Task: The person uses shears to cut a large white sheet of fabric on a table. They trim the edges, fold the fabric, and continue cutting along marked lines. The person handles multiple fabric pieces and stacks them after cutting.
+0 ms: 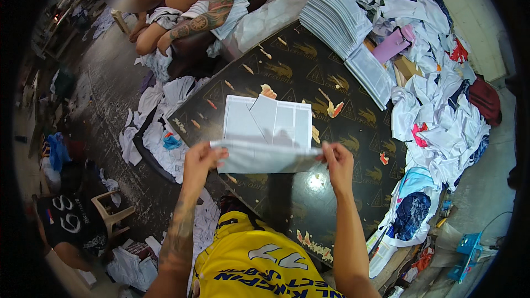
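Observation:
In front of me a folded white cloth (268, 121) lies on the dark table. Its near edge is raised as a flap and stretched sideways between my hands. My left hand (200, 160) pinches the flap's left corner, while my right hand (338, 160) pinches the right corner. Behind the flap, the far part rests flat, showing crossing fold lines and a shadow. The cloth's underside is hidden.
The dark printed table (287, 204) has peeled patches. At its far right stands a stack of folded white cloths (337, 19), beside a pink bottle (395, 43) and a white garment heap (436, 127). Another person's tattooed forearm (201, 22) is beyond. A plastic chair (112, 209) stands left.

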### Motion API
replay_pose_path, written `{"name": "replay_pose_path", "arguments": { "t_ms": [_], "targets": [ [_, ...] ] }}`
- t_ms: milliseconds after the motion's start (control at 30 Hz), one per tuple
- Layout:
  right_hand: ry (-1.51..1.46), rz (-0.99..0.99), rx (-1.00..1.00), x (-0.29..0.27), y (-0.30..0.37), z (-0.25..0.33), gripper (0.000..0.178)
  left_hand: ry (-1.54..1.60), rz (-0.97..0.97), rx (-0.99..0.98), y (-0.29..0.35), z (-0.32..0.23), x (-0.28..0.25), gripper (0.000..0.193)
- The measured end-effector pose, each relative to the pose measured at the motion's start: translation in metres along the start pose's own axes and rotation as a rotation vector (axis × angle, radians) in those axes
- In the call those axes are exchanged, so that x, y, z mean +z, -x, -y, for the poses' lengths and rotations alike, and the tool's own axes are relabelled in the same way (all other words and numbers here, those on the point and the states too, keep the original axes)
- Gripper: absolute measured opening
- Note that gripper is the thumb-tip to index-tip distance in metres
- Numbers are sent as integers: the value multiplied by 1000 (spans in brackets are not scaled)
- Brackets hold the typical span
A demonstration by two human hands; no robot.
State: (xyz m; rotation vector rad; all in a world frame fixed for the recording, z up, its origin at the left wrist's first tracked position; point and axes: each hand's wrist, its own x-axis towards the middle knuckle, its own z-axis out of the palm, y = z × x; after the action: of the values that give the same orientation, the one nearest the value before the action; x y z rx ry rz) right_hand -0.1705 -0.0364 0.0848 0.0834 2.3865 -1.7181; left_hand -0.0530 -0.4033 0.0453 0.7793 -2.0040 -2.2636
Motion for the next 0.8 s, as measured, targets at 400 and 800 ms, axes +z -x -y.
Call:
{"name": "replay_pose_path", "arguments": {
  "t_ms": [400, 800],
  "targets": [
    [669, -407, 161, 94, -87, -81, 40, -1225, -245, 538, -112, 19, 43, 40],
    [531, -393, 220, 86, -111, -49, 20, -770, 47, 274, -162, -6, 105, 25]
  ]
}}
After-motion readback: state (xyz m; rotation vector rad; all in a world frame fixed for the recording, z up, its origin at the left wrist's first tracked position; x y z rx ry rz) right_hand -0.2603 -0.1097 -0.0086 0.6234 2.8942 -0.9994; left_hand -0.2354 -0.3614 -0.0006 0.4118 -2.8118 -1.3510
